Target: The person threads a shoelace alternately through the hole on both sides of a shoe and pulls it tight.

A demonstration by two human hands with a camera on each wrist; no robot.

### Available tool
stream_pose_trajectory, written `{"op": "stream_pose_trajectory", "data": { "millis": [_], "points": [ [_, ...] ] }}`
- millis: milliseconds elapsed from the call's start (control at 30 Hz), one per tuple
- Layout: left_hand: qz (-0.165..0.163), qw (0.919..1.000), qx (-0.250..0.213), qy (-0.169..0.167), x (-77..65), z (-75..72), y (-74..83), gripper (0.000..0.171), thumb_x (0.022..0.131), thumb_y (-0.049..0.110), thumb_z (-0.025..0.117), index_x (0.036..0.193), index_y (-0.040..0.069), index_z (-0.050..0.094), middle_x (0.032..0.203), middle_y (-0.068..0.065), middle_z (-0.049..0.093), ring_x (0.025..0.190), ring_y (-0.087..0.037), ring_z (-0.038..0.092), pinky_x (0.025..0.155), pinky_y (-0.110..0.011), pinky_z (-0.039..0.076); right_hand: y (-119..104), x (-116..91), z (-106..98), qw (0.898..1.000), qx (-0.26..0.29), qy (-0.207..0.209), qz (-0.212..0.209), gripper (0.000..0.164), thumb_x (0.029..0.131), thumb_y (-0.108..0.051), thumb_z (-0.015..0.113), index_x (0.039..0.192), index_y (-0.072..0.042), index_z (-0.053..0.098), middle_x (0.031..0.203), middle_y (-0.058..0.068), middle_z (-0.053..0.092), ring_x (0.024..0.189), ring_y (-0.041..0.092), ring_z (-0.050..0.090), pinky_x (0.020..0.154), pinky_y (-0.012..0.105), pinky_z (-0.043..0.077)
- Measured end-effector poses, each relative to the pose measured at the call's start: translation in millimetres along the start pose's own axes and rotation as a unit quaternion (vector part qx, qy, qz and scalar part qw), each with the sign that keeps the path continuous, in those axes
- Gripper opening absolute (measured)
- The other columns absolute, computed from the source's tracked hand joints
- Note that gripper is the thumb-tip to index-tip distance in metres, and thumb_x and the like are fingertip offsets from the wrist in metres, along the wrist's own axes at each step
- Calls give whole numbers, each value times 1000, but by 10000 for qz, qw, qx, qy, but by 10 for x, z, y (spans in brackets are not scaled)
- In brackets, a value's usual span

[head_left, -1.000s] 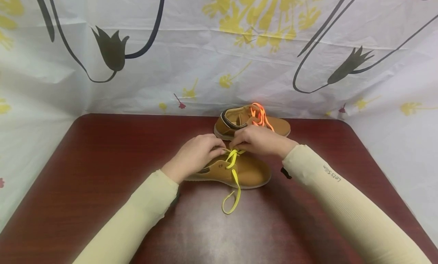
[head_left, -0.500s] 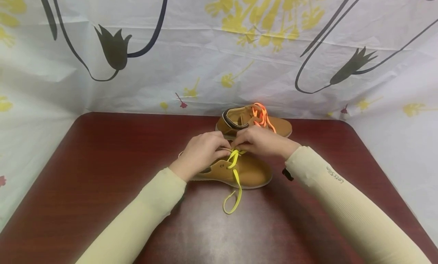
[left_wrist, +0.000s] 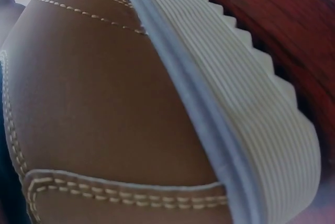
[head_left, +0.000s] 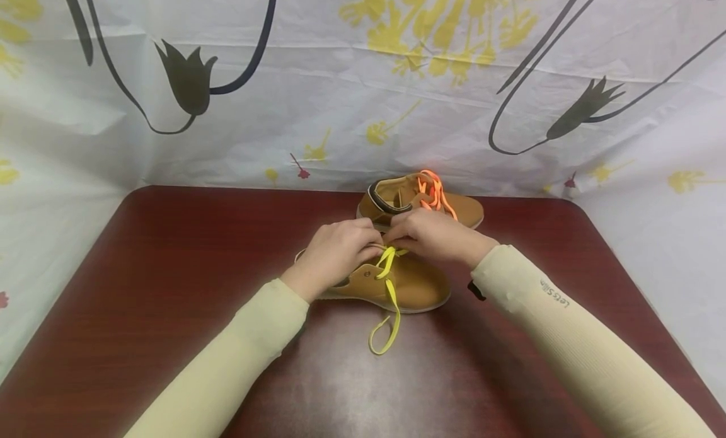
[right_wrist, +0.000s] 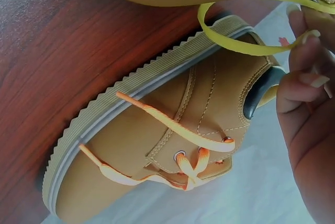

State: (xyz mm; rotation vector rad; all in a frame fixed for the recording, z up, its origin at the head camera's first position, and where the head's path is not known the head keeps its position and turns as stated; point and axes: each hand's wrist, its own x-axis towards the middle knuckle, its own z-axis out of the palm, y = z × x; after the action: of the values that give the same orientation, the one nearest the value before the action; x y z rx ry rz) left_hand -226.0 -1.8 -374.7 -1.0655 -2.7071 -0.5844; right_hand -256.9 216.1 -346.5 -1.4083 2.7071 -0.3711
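Note:
A tan shoe [head_left: 420, 287] with a yellow shoelace [head_left: 393, 296] sits on the table, toe to the right. One lace end hangs down its near side and curls on the tabletop. My left hand [head_left: 343, 252] grips the shoe's upper by the tongue, behind the lacing; its fingertips are partly hidden. Opposite it, my right hand [head_left: 431, 233] pinches the yellow lace at the far row of eyelets. The right wrist view shows that lace [right_wrist: 235, 46] bowed in a loop to the fingertips. Filling the left wrist view are the shoe's stitched side [left_wrist: 104, 93] and ridged sole.
Just behind stands a second tan shoe [head_left: 465, 208] with orange laces [head_left: 433, 189], partly covered by my right hand. The dark red table [head_left: 198, 249] ends at a white patterned sheet [head_left: 317, 79] hanging at the back and sides.
Over the past second my left hand has shifted slightly right, closer to the right hand. The right hand and the shoe have hardly moved.

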Motion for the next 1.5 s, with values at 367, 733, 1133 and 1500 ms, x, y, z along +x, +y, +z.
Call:
{"op": "stream_pose_trajectory", "data": {
  "millis": [367,733,1133,1500],
  "points": [
    [141,9998,96,-50,22,-7,-20,9,95,31,69,95,25,76,87,8,62,73,-9,62,58,-30,48,40,3,13,9993,353,125,-4,12,89,-2,74,98,-8,78,92,2,74,84,9,67,75,27,56],
    [363,9990,211,160,15,10,-46,7,94,30,71,93,24,75,85,8,63,73,-11,64,59,-32,51,9,44,-12,9999,158,-28,56,11,89,-3,73,94,-12,78,89,-1,73,80,7,65,71,25,55],
    [365,9990,249,94,20,4,-55,11,96,31,68,95,23,74,86,7,64,81,-14,69,63,-35,54,-88,42,17,9965,-800,94,202,18,88,-3,73,82,-20,71,76,-8,56,66,8,50,61,26,44],
    [450,9985,270,170,30,20,-58,11,96,31,68,94,22,74,86,7,65,79,-14,69,61,-35,54,-73,43,36,9971,-723,202,153,19,88,-1,72,82,-18,72,77,-7,59,67,7,53,61,25,46]
  ]
}}
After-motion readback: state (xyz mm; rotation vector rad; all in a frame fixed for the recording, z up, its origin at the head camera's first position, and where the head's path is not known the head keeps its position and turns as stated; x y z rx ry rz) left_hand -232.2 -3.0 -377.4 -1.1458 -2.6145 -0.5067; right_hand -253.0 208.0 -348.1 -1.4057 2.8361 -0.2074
